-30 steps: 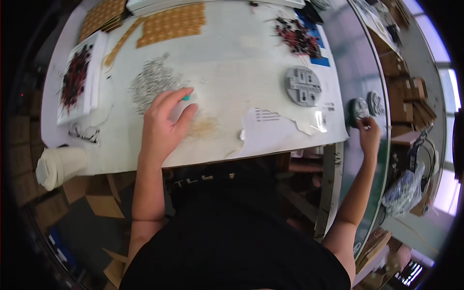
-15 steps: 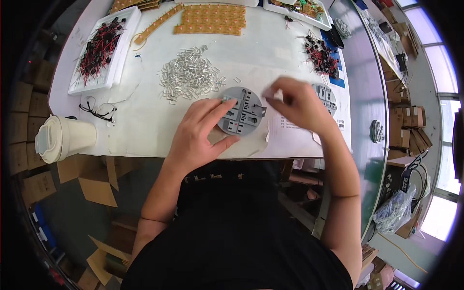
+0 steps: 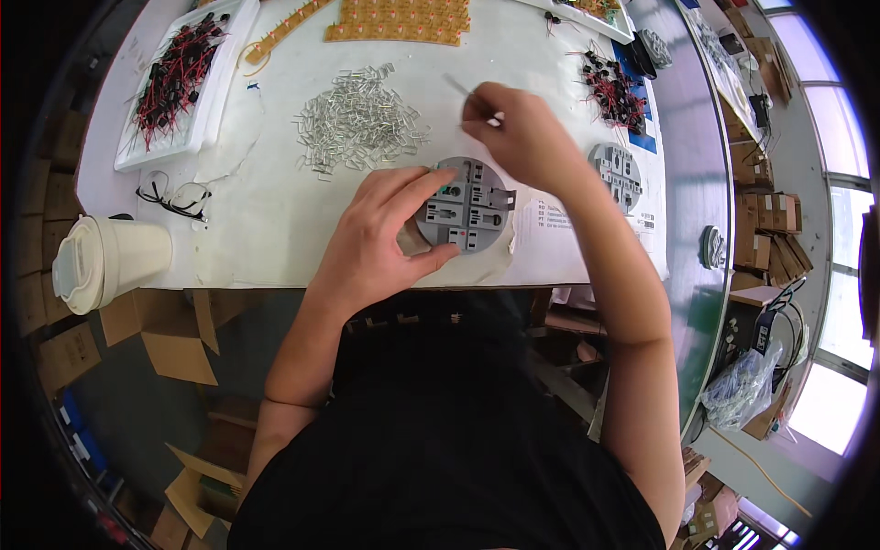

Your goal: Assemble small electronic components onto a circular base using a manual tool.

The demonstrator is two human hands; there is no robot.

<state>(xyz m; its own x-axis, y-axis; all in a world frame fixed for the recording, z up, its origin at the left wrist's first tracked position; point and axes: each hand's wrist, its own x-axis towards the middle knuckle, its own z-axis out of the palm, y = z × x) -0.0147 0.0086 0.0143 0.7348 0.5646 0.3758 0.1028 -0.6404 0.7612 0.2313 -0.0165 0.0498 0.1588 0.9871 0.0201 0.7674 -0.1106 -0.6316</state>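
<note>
My left hand [image 3: 376,234] grips a round grey plastic plate [image 3: 467,240] by its left side, thumb at the near rim and fingers on top. The plate lies at the table's front, with slots, raised blocks and a tab sticking out on its right. My right hand [image 3: 518,128] is raised beyond it, fingers pinched together. A thin grey sliver [image 3: 456,84] shows blurred past its fingertips, and a small white bit [image 3: 496,119] shows between the fingers. What exactly it holds is unclear. Left of it lies a heap of small U-shaped metal wire pieces [image 3: 357,119].
A second grey round plate [image 3: 616,174] lies at right. Black parts with red wires fill a white tray [image 3: 213,115] and form another pile [image 3: 610,92]. Brown circuit boards [image 3: 394,20] lie at the back. Glasses [image 3: 174,197] and a lidded cream container [image 3: 115,261] are at left.
My right hand has moved away from the plate, up and to the left. My left hand stays on the plate. The whole view has shifted slightly.
</note>
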